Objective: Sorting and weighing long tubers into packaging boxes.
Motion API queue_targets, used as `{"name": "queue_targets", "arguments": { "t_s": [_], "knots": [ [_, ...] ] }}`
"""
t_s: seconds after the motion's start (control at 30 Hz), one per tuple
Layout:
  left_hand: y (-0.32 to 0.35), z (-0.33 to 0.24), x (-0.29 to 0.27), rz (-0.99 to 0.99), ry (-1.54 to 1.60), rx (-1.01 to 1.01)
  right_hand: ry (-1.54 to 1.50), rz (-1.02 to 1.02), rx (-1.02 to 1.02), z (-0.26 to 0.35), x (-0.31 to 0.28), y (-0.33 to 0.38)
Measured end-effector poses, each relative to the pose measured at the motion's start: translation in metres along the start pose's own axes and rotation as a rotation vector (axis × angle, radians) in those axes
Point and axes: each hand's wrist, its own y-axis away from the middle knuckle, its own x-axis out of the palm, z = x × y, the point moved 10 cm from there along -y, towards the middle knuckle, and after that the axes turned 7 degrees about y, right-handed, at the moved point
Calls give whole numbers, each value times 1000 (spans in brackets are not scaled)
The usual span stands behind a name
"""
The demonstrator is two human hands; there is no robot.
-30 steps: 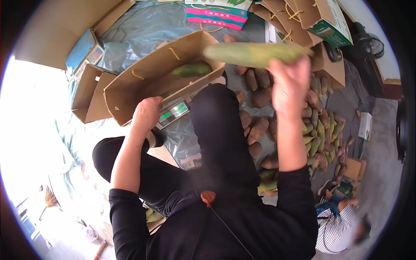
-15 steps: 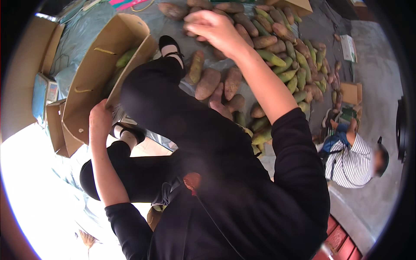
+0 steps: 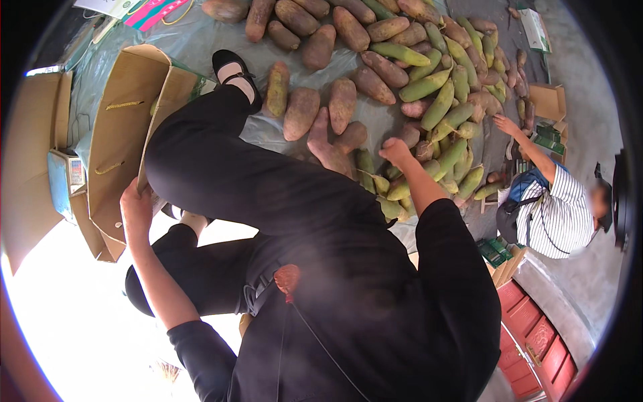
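My left hand (image 3: 136,202) is closed on the near edge of a tall brown cardboard box (image 3: 112,144) with yellow rope handles. That box stands open beside my bent leg, and its inside is mostly hidden. Over on the right, my right hand (image 3: 398,153) is low at the near edge of a large pile of long root vegetables that look like radishes. Its fingers are curled, and anything in them is hidden. Green radishes (image 3: 429,86) and reddish-brown ones (image 3: 385,69) lie around it. A forked reddish radish (image 3: 323,142) rests left of this hand.
A co-worker in a striped shirt (image 3: 546,211) reaches a hand (image 3: 507,125) to the pile's right side. Cardboard boxes (image 3: 546,102) stand beyond it. My shoe (image 3: 236,75) rests on the plastic sheet (image 3: 191,33). A blue carton (image 3: 63,177) is at the left, with red panels (image 3: 529,328) at the lower right.
My right hand has come down and to the right, from the pile's far left to its near edge. My left hand stays on the box. The co-worker's arm now stretches toward the pile.
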Motion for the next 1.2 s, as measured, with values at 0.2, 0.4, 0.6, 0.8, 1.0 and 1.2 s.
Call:
{"name": "queue_targets", "arguments": {
  "t_s": [0.2, 0.4, 0.6, 0.8, 1.0, 1.2],
  "knots": [
    [-4, 21, 5, 23, 196, 11, 105, -19, 132, 24, 20, 57],
    [-2, -3, 4, 24, 79, -31, 307, 94, 278, 24, 43, 67],
    [7, -10, -6, -39, -23, 45, 424, 42, 192, 25, 55, 57],
    [11, -30, -12, -64, -80, 16, 400, 54, 122, 21, 55, 72],
    [13, -17, -11, -30, -119, -75, 327, -8, 38, 31, 34, 84],
    [13, -16, -14, -77, -91, -35, 273, -226, -111, 64, -17, 92]
  ]
}}
